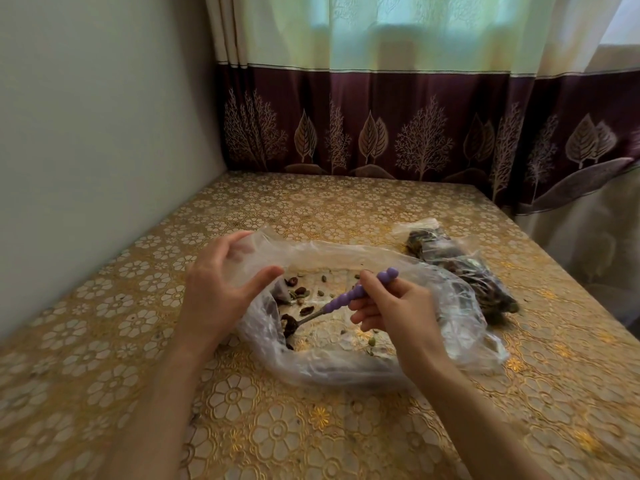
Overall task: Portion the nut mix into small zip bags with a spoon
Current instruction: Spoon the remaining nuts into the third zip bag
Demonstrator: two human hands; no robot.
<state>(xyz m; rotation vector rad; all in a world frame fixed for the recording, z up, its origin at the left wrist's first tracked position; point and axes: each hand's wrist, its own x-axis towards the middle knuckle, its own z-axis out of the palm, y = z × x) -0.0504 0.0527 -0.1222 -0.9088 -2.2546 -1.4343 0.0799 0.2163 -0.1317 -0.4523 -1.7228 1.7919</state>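
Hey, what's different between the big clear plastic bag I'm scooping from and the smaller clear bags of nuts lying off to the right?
The big clear plastic bag is held open by the left hand and nearly empty, with scattered nuts; the smaller clear bags look packed full. The purple-handled metal spoon, gripped by the right hand, reaches into the big bag; the smaller bags lie untouched. All are transparent plastic.

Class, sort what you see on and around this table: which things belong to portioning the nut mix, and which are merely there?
Part of the job:
- large clear bag, left hand holds its rim open
- nut mix left inside it
- purple-handled spoon, gripped by right hand
- filled small bags at the right

Merely there:
- patterned tablecloth
- curtain
- wall
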